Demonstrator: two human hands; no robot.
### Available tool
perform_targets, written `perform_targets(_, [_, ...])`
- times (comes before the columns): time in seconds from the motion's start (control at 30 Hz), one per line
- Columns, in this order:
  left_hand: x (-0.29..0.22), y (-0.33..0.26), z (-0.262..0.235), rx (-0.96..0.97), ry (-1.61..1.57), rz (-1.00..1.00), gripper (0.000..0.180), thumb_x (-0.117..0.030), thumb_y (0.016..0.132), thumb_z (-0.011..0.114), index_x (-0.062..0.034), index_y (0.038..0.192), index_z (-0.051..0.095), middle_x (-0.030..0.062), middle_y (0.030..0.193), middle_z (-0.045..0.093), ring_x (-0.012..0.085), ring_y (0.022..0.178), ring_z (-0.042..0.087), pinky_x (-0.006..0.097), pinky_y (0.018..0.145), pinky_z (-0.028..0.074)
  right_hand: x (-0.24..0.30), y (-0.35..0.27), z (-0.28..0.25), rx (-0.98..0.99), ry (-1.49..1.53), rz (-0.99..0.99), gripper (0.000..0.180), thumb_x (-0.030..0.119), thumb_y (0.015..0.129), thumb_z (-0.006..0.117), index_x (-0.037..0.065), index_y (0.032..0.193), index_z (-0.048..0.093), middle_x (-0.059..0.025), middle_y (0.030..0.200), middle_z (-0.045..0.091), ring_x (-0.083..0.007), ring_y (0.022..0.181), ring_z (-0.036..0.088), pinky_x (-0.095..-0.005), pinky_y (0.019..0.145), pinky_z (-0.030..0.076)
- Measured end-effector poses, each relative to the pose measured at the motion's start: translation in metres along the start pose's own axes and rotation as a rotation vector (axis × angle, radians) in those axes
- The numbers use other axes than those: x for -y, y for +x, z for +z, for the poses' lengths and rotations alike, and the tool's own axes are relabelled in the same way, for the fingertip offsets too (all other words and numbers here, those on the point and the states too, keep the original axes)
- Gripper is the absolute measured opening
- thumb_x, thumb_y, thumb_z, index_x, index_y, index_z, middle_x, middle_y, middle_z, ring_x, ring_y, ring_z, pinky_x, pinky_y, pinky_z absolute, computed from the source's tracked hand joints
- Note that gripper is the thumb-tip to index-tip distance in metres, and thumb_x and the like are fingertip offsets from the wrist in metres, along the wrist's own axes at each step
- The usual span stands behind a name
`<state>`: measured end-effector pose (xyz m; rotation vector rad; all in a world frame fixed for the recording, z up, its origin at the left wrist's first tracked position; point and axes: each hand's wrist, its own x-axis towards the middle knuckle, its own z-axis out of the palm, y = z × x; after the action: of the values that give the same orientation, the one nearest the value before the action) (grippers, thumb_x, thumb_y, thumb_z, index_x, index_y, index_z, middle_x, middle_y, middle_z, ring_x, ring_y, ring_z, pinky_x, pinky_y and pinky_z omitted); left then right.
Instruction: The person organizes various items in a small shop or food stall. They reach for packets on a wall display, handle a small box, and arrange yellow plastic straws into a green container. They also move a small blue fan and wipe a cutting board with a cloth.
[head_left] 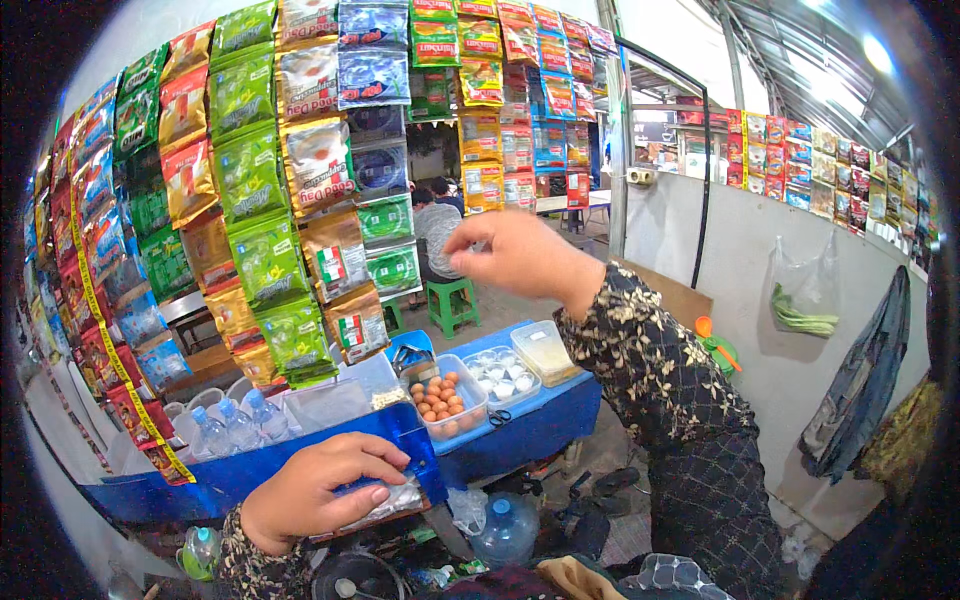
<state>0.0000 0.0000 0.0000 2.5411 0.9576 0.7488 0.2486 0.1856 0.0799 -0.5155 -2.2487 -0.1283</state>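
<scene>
On the right, the space is bounded by a pale wall (740, 225), near whose upper edge strips of colourful packets (775, 160) are hung. Lower down, a clear plastic bag (803, 285) and a dark cloth (860, 370) are suspended against it. Overhead, a metal roof (795, 60) is seen, and light is given by a bright lamp (878, 55). Farther back, a green stool (453, 305) and a pale table (598, 198) are set on a grey floor (500, 292).

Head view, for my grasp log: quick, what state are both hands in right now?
Left hand: open, nothing visibly held.
Right hand: bent at the fingers, nothing visibly held; open or closed cannot be told.
</scene>
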Motion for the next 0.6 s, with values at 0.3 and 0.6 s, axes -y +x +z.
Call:
perform_targets(0.3, [-0.002, -0.028, -0.012, -0.130, 0.104, -0.179, 0.017, -0.011, 0.078, 0.061, -0.0045, 0.095, 0.064, 0.0112, 0.104, 0.061, 0.0258, 0.097, 0.058, 0.034, 0.085, 0.046, -0.077, 0.094, -0.005, -0.405, 0.317, 0.239, 0.026, 0.023, 0.080, 0.056, -0.001, 0.080, 0.065, -0.0100, 0.071, 0.065, -0.0175, 0.058, 0.065, -0.0291, 0.055, 0.049])
perform_targets(0.6, [-0.018, -0.020, 0.000, -0.270, 0.184, -0.330, 0.018, -0.010, 0.077, 0.063, -0.0047, 0.094, 0.065, 0.0108, 0.102, 0.062, 0.0256, 0.094, 0.059, 0.035, 0.082, 0.047, -0.192, 0.151, -0.050, -0.974, 0.215, 0.233, 0.023, 0.021, 0.078, 0.056, 0.003, 0.089, 0.064, -0.0101, 0.077, 0.064, -0.0199, 0.064, 0.063, -0.0315, 0.058, 0.048])
